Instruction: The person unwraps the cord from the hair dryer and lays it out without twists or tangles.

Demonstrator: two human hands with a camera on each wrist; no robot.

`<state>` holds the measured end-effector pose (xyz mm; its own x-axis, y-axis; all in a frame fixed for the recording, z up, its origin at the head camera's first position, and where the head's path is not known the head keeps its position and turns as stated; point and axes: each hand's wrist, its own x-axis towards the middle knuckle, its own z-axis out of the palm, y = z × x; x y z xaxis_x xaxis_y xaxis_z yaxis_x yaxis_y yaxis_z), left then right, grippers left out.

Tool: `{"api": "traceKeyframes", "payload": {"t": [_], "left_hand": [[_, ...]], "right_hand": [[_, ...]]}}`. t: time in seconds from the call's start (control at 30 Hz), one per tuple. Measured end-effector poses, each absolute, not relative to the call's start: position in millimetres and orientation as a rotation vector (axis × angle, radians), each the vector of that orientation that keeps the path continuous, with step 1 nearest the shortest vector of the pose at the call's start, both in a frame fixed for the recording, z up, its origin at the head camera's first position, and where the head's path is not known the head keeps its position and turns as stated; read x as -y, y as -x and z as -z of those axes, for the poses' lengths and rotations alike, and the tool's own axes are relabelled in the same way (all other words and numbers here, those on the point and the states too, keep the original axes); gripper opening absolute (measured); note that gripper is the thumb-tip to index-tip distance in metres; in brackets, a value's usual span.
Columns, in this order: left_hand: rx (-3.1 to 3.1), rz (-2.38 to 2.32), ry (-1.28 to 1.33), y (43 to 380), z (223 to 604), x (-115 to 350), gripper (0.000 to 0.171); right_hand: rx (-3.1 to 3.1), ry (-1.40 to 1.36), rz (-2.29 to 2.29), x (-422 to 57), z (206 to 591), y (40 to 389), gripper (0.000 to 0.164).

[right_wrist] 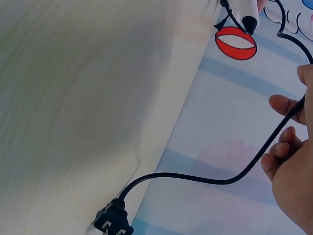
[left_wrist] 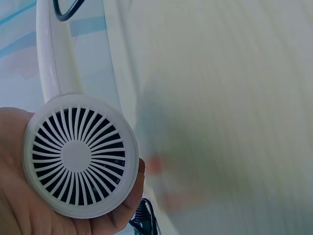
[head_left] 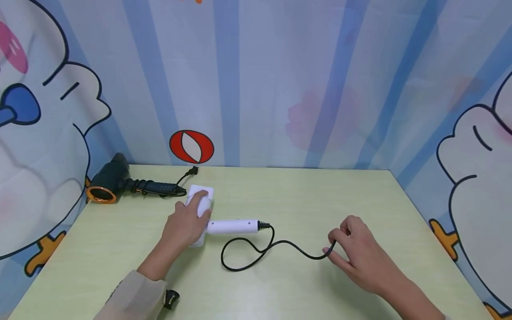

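My left hand (head_left: pixel 182 226) grips the head of a white hair dryer (head_left: pixel 234 226), whose handle points right above the table. The left wrist view shows its round slotted grille (left_wrist: pixel 76 155) lying in the palm, fingers curled round the rim. From the handle's end a black power cord (head_left: pixel 288 242) makes a loop and runs right. My right hand (head_left: pixel 360 255) pinches this cord between thumb and finger. Beyond that hand, in the right wrist view, the cord ends in a black plug (right_wrist: pixel 113 219) close to the tabletop.
A dark hair dryer (head_left: pixel 114 175) with an orange ring lies at the table's back left, its cord wound round the handle and its plug (head_left: pixel 194 170) beside it. The pale table (head_left: pixel 320 195) meets a cartoon-printed curtain (head_left: pixel 264 80) at the back and sides.
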<state>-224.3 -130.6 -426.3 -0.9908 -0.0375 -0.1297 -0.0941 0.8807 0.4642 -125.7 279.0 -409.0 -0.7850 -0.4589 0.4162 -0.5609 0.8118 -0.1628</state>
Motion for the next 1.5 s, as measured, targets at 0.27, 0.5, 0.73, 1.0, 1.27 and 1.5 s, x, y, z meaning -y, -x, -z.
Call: {"api": "traceKeyframes", "payload": {"t": [0.27,0.5,0.73,1.0,1.27,1.5], "left_hand": [[-2.923,-0.734,0.122,224,425,134,0.06],[-2.917,-0.736,0.145,226,426,139,0.061],[-2.912,-0.733,0.144,226,426,149,0.061],[-2.914,-0.684,0.169,227,429,156,0.061],[-2.938,-0.655,0.139,227,432,160,0.06],[-2.969,-0.588,0.125,231,435,161,0.06]], "right_hand": [[2.83,-0.622,-0.466,-299,405,127,0.01],[2.725,-0.602,-0.6,-317,405,128,0.017],[2.792,-0.413,-0.58,-332,404,132,0.006],[2.939,-0.247,-0.55,-366,408,136,0.008],[3.07,-0.169,-0.523,-415,423,147,0.025],[3.147,-0.044,-0.467,-443,435,164,0.036]]}}
